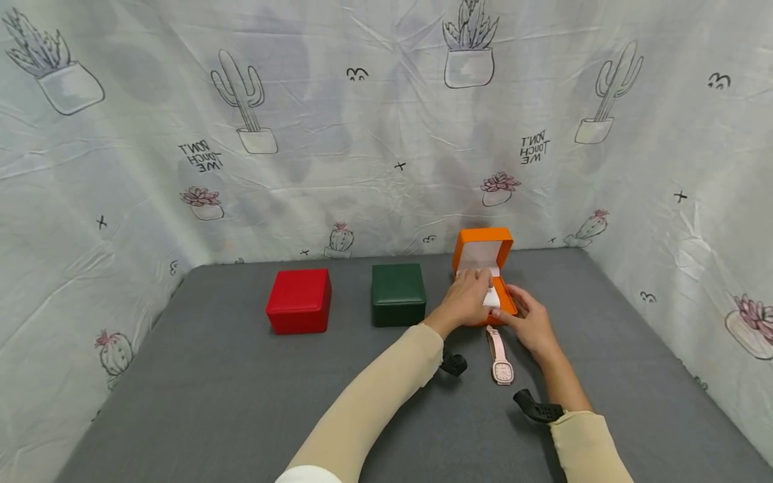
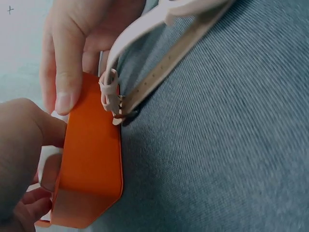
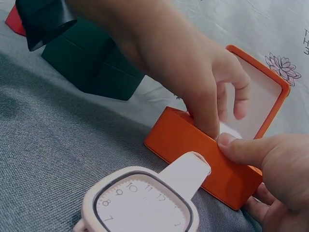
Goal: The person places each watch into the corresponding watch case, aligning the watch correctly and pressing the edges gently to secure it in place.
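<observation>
An orange watch box (image 1: 506,296) stands with its lid raised, showing a white lining. My left hand (image 1: 470,296) reaches down into it, thumb just inside the front wall and fingers bent around a white cushion (image 1: 492,298), mostly covered by that hand. With the thumb on the front rim and other fingers against the outer side, my right hand (image 1: 533,327) grips the box's right corner. In front of the box lies a pink wristwatch (image 1: 502,371), square dial nearest me. The left wrist view shows its strap buckle (image 2: 123,108) close against the orange front wall.
A dark green box (image 1: 398,295) stands closed left of the orange one, and a closed red box (image 1: 298,302) farther left. The grey cloth (image 1: 241,402) covers the table. A white curtain (image 1: 386,134) with cactus drawings hangs behind and at both sides.
</observation>
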`<state>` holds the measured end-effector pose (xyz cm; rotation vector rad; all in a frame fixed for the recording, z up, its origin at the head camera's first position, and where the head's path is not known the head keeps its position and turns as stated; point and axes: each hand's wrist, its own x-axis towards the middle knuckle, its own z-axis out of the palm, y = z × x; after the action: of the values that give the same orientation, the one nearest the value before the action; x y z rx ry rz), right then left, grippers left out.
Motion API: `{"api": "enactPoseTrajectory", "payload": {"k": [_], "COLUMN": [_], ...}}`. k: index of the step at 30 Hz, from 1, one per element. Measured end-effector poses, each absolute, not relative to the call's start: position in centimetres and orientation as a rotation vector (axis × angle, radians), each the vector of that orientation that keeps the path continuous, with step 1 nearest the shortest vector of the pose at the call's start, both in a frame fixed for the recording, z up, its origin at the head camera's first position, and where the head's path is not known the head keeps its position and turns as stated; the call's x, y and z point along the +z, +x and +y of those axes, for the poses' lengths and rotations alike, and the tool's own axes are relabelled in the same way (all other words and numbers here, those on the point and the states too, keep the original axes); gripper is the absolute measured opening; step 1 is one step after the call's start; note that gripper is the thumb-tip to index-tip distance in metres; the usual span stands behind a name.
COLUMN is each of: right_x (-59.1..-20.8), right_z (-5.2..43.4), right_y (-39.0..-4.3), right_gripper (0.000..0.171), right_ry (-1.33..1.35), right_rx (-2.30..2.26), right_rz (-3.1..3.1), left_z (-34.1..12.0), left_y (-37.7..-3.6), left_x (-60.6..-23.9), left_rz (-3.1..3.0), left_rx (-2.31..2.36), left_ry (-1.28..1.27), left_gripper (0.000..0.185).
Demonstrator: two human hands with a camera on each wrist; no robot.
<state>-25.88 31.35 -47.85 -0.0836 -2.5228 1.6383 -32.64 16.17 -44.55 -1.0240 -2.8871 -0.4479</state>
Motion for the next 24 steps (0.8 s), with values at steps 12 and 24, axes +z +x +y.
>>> {"api": "enactPoseTrajectory", "payload": {"k": [12,24], "right_x": [-48.2,-47.8], "right_z": [31.0,31.5], "right_y": [-26.1,-26.1], "right_gripper": [0.071,0.067], "right_ry": [-0.055,-0.016], "right_rx": [1.614,1.544], "right_rz": [-2.525,-2.535], "left_z": [14.7,12.2], "left_y": [-32.3,-30.6], "left_x": [-43.8,-43.0], "left_rz": [-2.721,-2.64], "left_rx": [-0.618,-0.902], "left_ry": [-1.061,-1.156], "left_gripper": [0.054,0.047]}}
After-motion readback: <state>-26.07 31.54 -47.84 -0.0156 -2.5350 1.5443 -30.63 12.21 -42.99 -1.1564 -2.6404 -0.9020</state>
